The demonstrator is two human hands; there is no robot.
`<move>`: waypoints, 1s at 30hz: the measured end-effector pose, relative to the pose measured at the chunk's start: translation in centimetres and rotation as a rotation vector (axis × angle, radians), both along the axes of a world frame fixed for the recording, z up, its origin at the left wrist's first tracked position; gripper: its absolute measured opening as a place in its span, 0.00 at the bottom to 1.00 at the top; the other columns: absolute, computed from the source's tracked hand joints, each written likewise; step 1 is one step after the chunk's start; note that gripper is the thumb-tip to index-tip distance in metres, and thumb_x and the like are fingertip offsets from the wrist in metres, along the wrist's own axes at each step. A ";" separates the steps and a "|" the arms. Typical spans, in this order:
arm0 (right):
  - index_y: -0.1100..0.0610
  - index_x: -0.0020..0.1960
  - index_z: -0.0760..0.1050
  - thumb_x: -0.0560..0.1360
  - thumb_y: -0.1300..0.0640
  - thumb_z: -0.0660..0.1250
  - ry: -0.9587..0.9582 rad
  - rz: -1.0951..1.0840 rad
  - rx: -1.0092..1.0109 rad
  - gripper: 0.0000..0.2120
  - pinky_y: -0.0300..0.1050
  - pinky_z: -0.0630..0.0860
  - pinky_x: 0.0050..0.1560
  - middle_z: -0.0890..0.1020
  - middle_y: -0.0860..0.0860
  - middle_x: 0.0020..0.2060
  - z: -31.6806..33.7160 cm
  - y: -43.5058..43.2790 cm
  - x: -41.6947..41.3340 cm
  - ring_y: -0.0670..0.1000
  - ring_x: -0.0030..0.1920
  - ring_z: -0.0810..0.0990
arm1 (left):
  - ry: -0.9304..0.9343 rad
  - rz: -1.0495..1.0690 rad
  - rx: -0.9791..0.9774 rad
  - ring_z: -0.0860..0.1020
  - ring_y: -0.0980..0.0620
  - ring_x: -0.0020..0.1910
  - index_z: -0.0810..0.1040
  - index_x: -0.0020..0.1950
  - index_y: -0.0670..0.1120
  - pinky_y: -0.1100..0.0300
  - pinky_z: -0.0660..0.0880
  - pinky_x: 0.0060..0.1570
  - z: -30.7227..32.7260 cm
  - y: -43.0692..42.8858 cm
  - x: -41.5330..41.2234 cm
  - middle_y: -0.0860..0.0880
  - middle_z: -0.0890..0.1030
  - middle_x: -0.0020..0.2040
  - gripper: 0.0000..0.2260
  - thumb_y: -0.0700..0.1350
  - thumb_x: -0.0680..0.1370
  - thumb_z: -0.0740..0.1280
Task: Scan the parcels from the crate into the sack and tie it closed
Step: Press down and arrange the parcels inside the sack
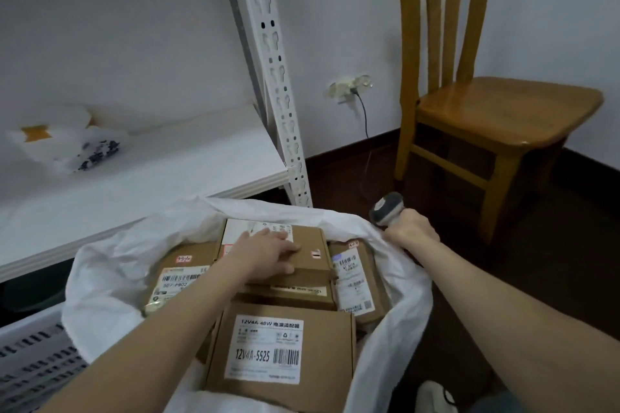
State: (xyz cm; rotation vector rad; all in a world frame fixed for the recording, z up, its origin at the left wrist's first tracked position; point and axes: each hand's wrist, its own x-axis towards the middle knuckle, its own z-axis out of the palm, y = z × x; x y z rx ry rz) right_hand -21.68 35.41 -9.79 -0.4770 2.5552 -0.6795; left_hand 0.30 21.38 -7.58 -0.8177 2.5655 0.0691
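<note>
White sack (110, 278) fills the near middle of the head view, its mouth spread wide on the floor so boxes can drop straight in. At least four brown cardboard parcels lie packed inside. The left hand (268, 251) rests on the top parcel (308, 255), its grip spread, with the fingers flat across the lid; it looks to be pressing the parcel down to settle it among the others. A labelled parcel (285, 352) lies nearest, barcode up.

The right hand (411, 231), at the sack's far right rim, has its grip wrapped around the handle of a scanner (385, 208). It also appears to catch the sack's edge, probably to hold the mouth open while keeping the scanner ready.

The slatted crate (30, 355) sits at the near left, just beside the sack; what remains in it is out of view. Judging by the full sack, tying may come soon. A white shelf (151, 171) stands far left and a wooden chair (486, 117) far right.
</note>
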 end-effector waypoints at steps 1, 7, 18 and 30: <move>0.55 0.56 0.74 0.73 0.52 0.71 -0.014 0.017 0.020 0.15 0.48 0.76 0.47 0.80 0.54 0.49 -0.5 -0.4 -0.1 0.56 0.49 0.80 | -0.002 0.008 0.013 0.53 0.49 0.77 0.59 0.75 0.62 0.40 0.51 0.74 0.2 -0.6 -0.2 0.54 0.54 0.79 0.25 0.58 0.79 0.61; 0.59 0.61 0.74 0.71 0.60 0.72 -0.152 0.051 -0.054 0.20 0.50 0.77 0.56 0.80 0.56 0.53 -1.2 -2.5 0.0 0.57 0.55 0.79 | 0.023 0.055 0.137 0.56 0.52 0.76 0.63 0.74 0.61 0.47 0.54 0.74 0.3 -2.6 -0.2 0.54 0.57 0.78 0.25 0.55 0.78 0.65; 0.62 0.61 0.71 0.71 0.66 0.71 -0.332 0.071 -0.671 0.20 0.46 0.73 0.47 0.77 0.55 0.52 11.9 -6.1 5.3 0.54 0.51 0.76 | 0.048 0.179 -0.085 0.67 0.50 0.70 0.62 0.73 0.65 0.50 0.69 0.64 3.2 -2.3 6.0 0.55 0.64 0.74 0.23 0.55 0.78 0.62; 0.60 0.52 0.76 0.68 0.61 0.72 -0.087 0.073 -0.430 0.14 0.53 0.80 0.51 0.81 0.57 0.46 8.7 -0.1 8.2 0.57 0.47 0.80 | 0.237 0.171 -0.112 0.72 0.49 0.66 0.69 0.70 0.59 0.49 0.73 0.62 1.6 2.7 9.7 0.51 0.70 0.70 0.17 0.49 0.81 0.59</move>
